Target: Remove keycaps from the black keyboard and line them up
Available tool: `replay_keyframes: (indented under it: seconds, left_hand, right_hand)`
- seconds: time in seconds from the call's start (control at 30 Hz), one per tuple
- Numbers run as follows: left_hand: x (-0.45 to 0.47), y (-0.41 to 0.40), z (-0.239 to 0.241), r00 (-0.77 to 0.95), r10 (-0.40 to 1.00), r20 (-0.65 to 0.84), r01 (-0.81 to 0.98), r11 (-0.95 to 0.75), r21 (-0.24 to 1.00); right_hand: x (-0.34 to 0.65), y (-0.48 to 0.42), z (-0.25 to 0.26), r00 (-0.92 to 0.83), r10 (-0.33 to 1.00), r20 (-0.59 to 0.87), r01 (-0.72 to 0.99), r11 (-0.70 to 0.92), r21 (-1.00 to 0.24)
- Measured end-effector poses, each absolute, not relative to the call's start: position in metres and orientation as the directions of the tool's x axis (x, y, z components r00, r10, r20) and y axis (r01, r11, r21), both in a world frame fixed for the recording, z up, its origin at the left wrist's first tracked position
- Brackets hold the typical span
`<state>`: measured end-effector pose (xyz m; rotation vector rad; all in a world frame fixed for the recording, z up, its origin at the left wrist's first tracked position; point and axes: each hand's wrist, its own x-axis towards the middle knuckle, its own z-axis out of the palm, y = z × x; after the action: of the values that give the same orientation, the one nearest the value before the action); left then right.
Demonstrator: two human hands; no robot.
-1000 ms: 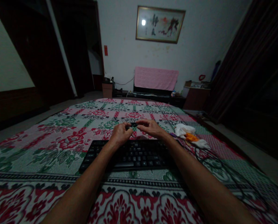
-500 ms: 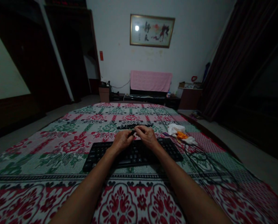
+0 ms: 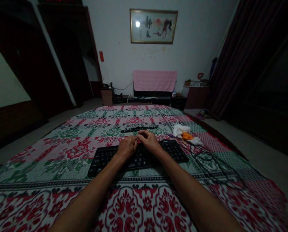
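A black keyboard (image 3: 99,159) lies flat on the patterned cloth in front of me, its keys partly covered by my hands and forearms. My left hand (image 3: 127,147) is closed above its upper middle, fingers curled inward. Beside it, my right hand (image 3: 148,141) has thumb and fingertips pinched together, meeting the left fingertips. Whatever is between the fingers is hidden or too small to name. Just beyond the hands, several small black pieces, looking like loose keycaps (image 3: 129,130), lie in a row on the cloth.
The red, green and white cloth (image 3: 73,149) covers the table. On the right lie white and orange crumpled cloths or bags (image 3: 181,131) and a loose black cable (image 3: 213,167). Farther back stand a low cabinet and a screen draped with a pink towel (image 3: 154,80).
My left hand has turned, showing more of its back. The small black piece that showed between the fingertips is now out of sight. The view has shifted slightly.
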<state>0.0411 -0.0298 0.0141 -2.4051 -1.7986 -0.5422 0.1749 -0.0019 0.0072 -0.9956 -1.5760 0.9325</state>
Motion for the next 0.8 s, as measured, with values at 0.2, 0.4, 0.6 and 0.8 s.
replay_keyframes:
  seconds: [0.2, 0.4, 0.6, 0.8]
  left_hand:
    - [0.014, -0.022, 0.004, 0.241, 0.895, 0.376, 0.865, -0.374, 0.336]
    - [0.001, -0.023, -0.009, 0.180, 0.913, 0.365, 0.909, -0.297, 0.294]
    - [0.009, -0.027, -0.007, 0.192, 0.942, 0.276, 0.947, -0.252, 0.199]
    - [0.008, -0.027, -0.010, 0.204, 0.941, 0.272, 0.955, -0.252, 0.155]
  right_hand:
    - [0.188, -0.002, 0.011, -0.332, 0.884, 0.329, 0.193, 0.405, -0.894]
    - [0.210, 0.000, 0.019, -0.387, 0.892, 0.233, 0.214, 0.333, -0.918]
    - [0.216, 0.002, 0.019, -0.404, 0.894, 0.195, 0.180, 0.286, -0.941]
    - [0.212, -0.002, 0.019, -0.480, 0.858, 0.183, 0.207, 0.314, -0.927]
